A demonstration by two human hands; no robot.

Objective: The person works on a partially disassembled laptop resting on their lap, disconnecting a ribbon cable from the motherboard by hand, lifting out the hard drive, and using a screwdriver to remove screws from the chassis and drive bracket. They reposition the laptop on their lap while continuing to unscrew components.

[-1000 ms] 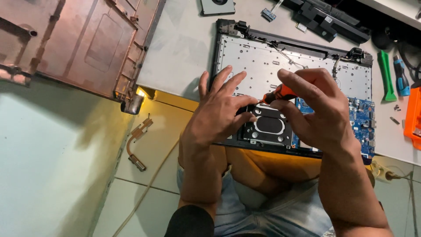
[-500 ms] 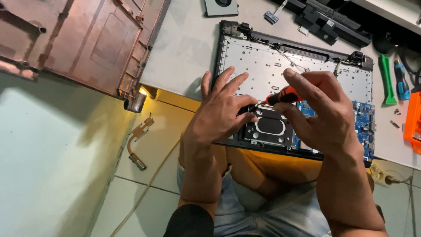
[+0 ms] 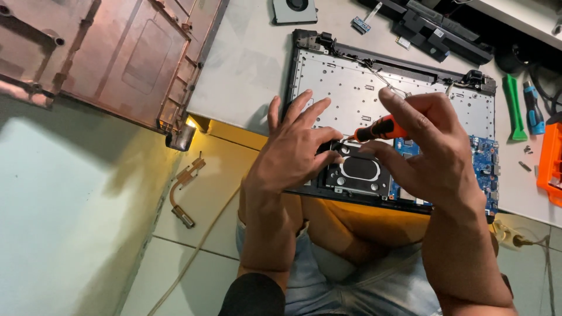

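Head view shows little change from the earlier frames: your right hand (image 3: 436,161) has shifted slightly, its fingers now arched higher over the orange-and-black screwdriver (image 3: 380,127), while your left hand (image 3: 295,152) stays flat in the same spot on the opened black laptop chassis (image 3: 386,88).

You pinch the screwdriver between the thumb and fingertips of your right hand, clenched around its handle. The tool lies nearly level, its thin metal tip pointing left and down toward the upper left corner of the silver hard-drive caddy (image 3: 358,171). That tip sits just beside your left fingertips (image 3: 328,137), which press on the caddy's edge; the left hand grasps nothing, its fingers spread and resting on the metal keyboard backing. The caddy lies at the chassis's near edge, directly under the gap between your two hands, with the blue circuit board (image 3: 486,172) touching it on the right.

Beyond the chassis lie a square cooling fan (image 3: 294,10) and long black plastic strips (image 3: 442,32). A green pry tool (image 3: 514,108) and a blue-handled tool (image 3: 533,108) lie to the right, near an orange case (image 3: 550,164). To the left, a copper-coloured laptop bottom cover (image 3: 111,58) overhangs the table edge, and a copper heat pipe (image 3: 182,190) rests on the tiled floor.
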